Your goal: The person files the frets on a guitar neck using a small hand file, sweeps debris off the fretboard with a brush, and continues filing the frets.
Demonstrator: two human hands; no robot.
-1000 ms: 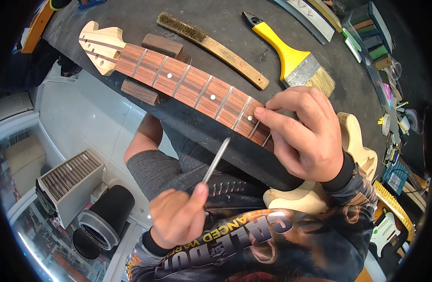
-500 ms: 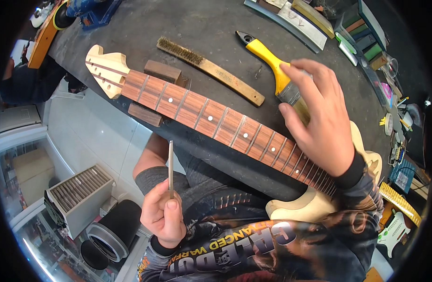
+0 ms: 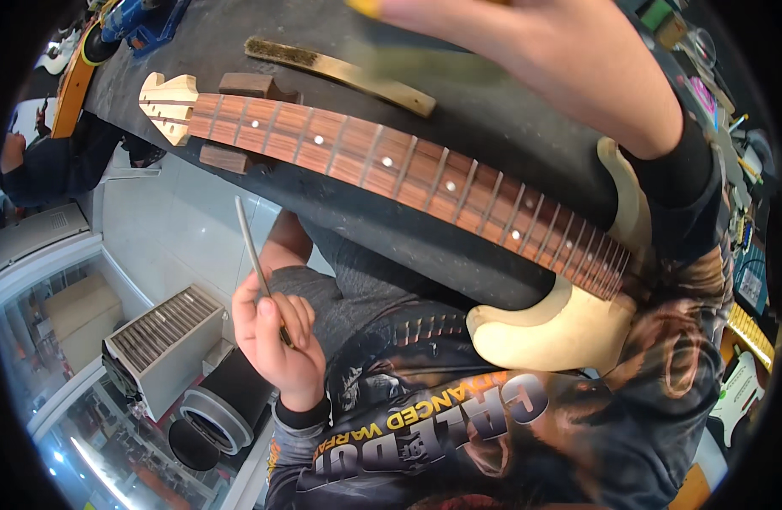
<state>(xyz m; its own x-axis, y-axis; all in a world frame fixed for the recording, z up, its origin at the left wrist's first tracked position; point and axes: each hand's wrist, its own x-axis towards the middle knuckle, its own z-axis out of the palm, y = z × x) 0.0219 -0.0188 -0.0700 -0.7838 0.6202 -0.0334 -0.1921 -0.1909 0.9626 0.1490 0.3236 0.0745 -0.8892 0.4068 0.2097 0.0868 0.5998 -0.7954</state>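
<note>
A guitar neck with a rosewood fretboard (image 3: 365, 154) and pale headstock (image 3: 168, 110) lies across the bench, joined to an unpainted guitar body (image 3: 551, 327). My left hand (image 3: 276, 336) is closed round a slim metal file-like tool (image 3: 248, 238), held upright below the fretboard. My right hand (image 3: 535, 42), cut off by the top edge and blurred, grips the yellow paintbrush (image 3: 364, 8); its bristles (image 3: 433, 64) are smeared by motion above the fretboard.
A wire brush (image 3: 340, 72) and wooden support blocks (image 3: 223, 160) lie on the dark bench (image 3: 204, 42). A blue tool (image 3: 140, 25) stands back left. A person's hand (image 3: 14, 149) shows at far left. A white pickguard (image 3: 738, 395) is at right.
My right hand has left the fretboard, moved up and taken hold of the yellow paintbrush, lifting it. My left hand has drawn back leftward with the metal tool.
</note>
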